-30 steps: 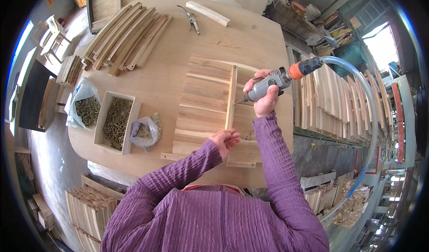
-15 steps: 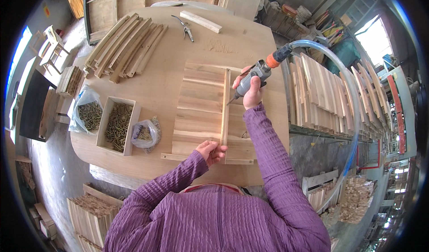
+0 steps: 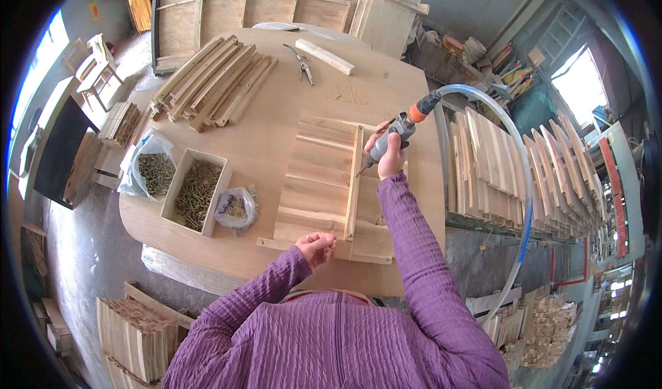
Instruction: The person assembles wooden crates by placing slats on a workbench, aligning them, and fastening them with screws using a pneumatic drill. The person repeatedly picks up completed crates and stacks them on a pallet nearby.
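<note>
My right hand (image 3: 388, 156) grips a grey air screwdriver (image 3: 394, 137) with an orange collar and a clear-blue hose (image 3: 518, 182). Its tip points down-left at a narrow wooden batten (image 3: 354, 182) that lies lengthwise across a panel of side-by-side wooden slats (image 3: 314, 186) on the round plywood table (image 3: 276, 113). My left hand (image 3: 316, 247) rests with fingers curled at the panel's near edge, beside the batten's near end; whether it holds a screw I cannot tell. Both sleeves are purple.
A wooden box of screws (image 3: 195, 192) and two plastic bags of screws (image 3: 153, 172) sit on the table's left. Curved wooden strips (image 3: 214, 89), pliers (image 3: 303, 64) and a wood block (image 3: 324, 56) lie at the far side. Stacked slats (image 3: 496, 172) stand on the right.
My right hand has carried the screwdriver farther along the batten, away from me. My left hand has drawn back from the panel toward its near edge.
</note>
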### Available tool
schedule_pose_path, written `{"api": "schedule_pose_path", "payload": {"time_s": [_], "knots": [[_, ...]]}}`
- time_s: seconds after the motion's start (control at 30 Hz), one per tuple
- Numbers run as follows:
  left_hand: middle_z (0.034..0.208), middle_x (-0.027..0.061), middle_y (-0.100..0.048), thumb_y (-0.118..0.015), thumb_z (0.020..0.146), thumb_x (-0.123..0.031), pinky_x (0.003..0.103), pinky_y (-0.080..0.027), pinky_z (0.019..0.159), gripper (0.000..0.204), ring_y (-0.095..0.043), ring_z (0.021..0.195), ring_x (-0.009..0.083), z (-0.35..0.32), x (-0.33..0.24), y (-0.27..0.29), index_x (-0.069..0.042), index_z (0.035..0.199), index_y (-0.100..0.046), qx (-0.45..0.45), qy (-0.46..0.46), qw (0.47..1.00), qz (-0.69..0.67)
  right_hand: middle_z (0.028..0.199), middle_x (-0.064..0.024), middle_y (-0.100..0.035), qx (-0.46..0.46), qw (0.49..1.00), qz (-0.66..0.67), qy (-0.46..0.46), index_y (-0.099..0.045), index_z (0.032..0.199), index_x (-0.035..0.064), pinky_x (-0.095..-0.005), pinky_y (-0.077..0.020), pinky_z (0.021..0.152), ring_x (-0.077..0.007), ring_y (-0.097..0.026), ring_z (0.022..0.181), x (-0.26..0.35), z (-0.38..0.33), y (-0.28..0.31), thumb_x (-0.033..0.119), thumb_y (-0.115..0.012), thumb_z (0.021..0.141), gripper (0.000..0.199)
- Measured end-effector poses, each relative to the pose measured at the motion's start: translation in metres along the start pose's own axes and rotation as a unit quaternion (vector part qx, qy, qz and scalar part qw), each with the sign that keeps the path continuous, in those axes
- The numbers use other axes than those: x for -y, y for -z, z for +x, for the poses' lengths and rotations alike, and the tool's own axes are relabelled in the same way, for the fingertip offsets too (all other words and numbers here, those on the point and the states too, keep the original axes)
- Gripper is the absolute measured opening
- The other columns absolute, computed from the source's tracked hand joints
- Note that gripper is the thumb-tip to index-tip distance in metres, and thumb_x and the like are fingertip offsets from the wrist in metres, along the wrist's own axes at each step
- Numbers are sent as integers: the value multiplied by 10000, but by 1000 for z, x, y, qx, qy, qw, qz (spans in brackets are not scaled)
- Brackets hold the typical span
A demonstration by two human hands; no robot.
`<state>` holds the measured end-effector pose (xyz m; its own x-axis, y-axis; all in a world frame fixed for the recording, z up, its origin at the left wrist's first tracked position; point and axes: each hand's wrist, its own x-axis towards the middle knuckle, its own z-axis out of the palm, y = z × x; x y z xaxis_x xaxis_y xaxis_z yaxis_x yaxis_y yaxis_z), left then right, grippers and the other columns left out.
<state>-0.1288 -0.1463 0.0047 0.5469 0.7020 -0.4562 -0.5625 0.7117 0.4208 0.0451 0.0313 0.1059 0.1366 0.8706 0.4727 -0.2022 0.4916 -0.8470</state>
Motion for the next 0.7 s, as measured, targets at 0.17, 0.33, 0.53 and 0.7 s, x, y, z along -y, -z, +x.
{"api": "schedule_pose_path", "payload": {"time_s": [0.17,0.33,0.53,0.7], "knots": [[741,15,-592,-627,813,-148,219,-448,519,107,-538,579,88,2,4,0,-66,870,-590,8,-26,999,40,582,-74,-512,5,1000,3,3,-461,938,35,-280,-420,480,-171,-514,491,3,0,-3,543,-517,793,531],[699,5,-579,-606,825,-134,233,-443,508,66,-528,549,93,7,2,5,-75,847,-587,-2,-22,1000,-14,580,-92,-515,-22,999,35,26,-464,940,33,-308,-426,490,-198,-514,496,32,-2,-2,628,-486,762,621],[666,-22,-558,-571,853,-176,244,-405,499,92,-471,525,87,13,-15,-5,-85,848,-566,2,-81,987,-142,590,-71,-512,43,985,164,41,-448,940,61,-331,-434,535,-180,-507,550,119,-39,-31,841,-420,591,855],[650,-14,-538,-538,873,-187,224,-382,523,134,-435,547,79,14,-29,-42,-68,930,-560,117,-96,962,-229,578,-57,-491,52,977,191,78,-451,935,64,-334,-428,520,-177,-483,503,143,-95,-34,871,-397,554,894]]}}
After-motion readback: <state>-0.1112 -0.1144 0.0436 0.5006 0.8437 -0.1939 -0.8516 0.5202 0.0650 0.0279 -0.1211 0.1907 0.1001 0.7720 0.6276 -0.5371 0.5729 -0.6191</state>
